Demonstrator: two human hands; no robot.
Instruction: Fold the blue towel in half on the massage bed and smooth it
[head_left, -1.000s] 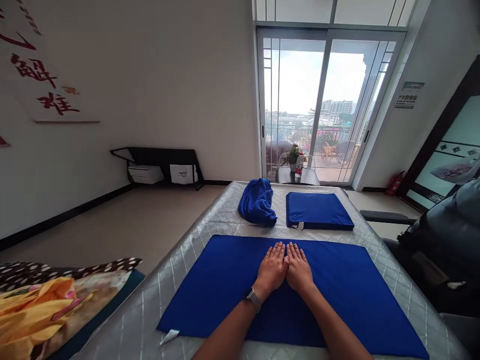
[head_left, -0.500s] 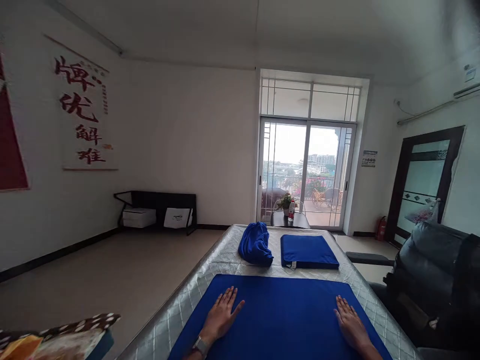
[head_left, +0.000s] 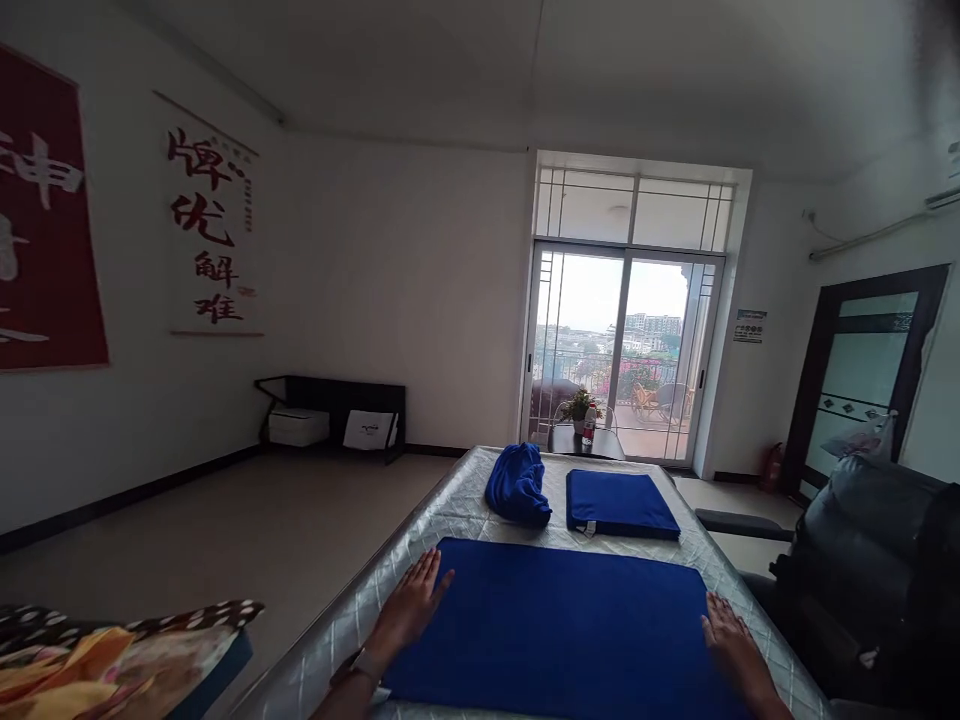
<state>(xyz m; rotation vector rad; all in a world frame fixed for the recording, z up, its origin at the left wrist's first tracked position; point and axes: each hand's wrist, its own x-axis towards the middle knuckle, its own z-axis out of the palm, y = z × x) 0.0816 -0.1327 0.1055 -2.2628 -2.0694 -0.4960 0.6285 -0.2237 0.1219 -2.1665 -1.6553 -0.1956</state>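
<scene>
A flat blue cloth piece [head_left: 562,620] lies spread over the near part of a table with a silver quilted cover [head_left: 457,500]. My left hand [head_left: 411,598] rests at its left edge, fingers stretched out and thumb over the blue fabric. On the opposite edge lies my right hand [head_left: 731,635], flat with fingers extended. Neither hand grips anything. Beyond the spread piece are a crumpled blue cloth bundle [head_left: 519,487] on the left and a flat, squared blue cloth stack [head_left: 622,502] with a small white tag on the right.
A black leather chair [head_left: 862,560] stands close to the table's right side. At lower left is a pile of patterned fabric [head_left: 127,660]. Past the far end, a small table [head_left: 585,441] holds a plant and a bottle [head_left: 589,425]. A black bench [head_left: 337,400] stands against the wall.
Both hands have moved outward from the blue cloth's surface to its left and right edges. The view has turned slightly left. The bundle and the stack stay in place on the table.
</scene>
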